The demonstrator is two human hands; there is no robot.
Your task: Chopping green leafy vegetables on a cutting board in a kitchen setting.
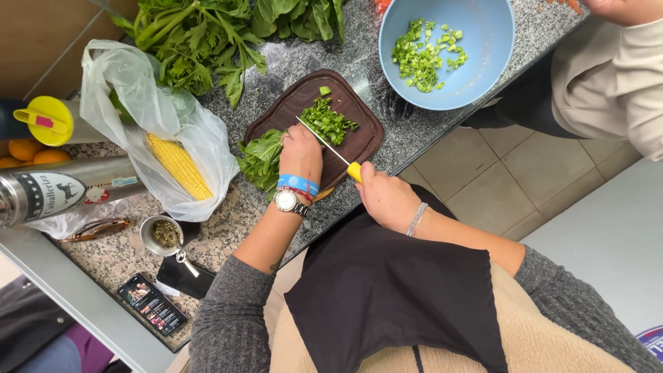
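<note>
My left hand [300, 153] presses down on a bundle of green leaves [262, 160] lying on a dark brown cutting board [362, 135]. My right hand [387, 199] grips a knife [330, 146] by its yellow handle, the thin blade running along my left fingers at the cut end of the leaves. A small heap of chopped greens [329, 120] sits on the board just past the blade. A light blue bowl [483, 48] farther along the granite counter holds more chopped greens.
A plastic bag with a corn cob [178, 164] lies left of the board. Loose leafy greens [200, 38], a steel thermos [62, 186], a yellow-capped bottle [45, 119], a small metal cup [160, 235] and a phone [152, 305] share the counter. Another person's sleeve [611, 83] is at the right.
</note>
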